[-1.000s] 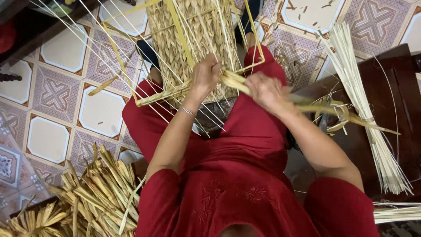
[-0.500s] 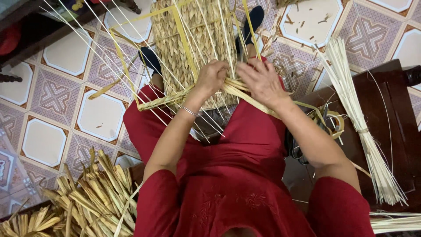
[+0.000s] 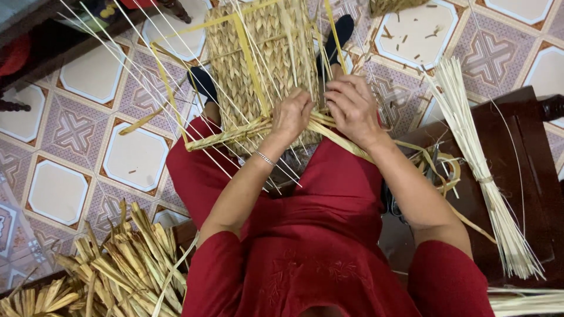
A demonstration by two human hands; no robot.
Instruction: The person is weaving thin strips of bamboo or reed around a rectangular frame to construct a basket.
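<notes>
the woven panel (image 3: pixel 258 64) rests across the person's knees, tilted away over the tiled floor (image 3: pixel 76 123), its lower edge just above the red lap. the left hand (image 3: pixel 292 114) is curled tight on a flat yellow strand (image 3: pixel 335 132) at that lower edge, fingers closed over it where the thin pale spokes (image 3: pixel 176 88) fan out. the right hand (image 3: pixel 354 108) sits just beside, fingers bent down and pressing the same strand against the weave; thumb hidden, so i cannot tell how firmly it pinches.

from where i stand the risk looks like this: the spokes are thin and stiff, and a hard pull could snap one or drag it out of line. if either grip slackens, the strand may spring back and loosen the row. the loose tail trails right towards the tied bundle of reeds (image 3: pixel 482 170) on the dark wooden bench (image 3: pixel 529 147) and might snag there. a heap of dried leaves (image 3: pixel 117 264) lies by the left knee.
</notes>
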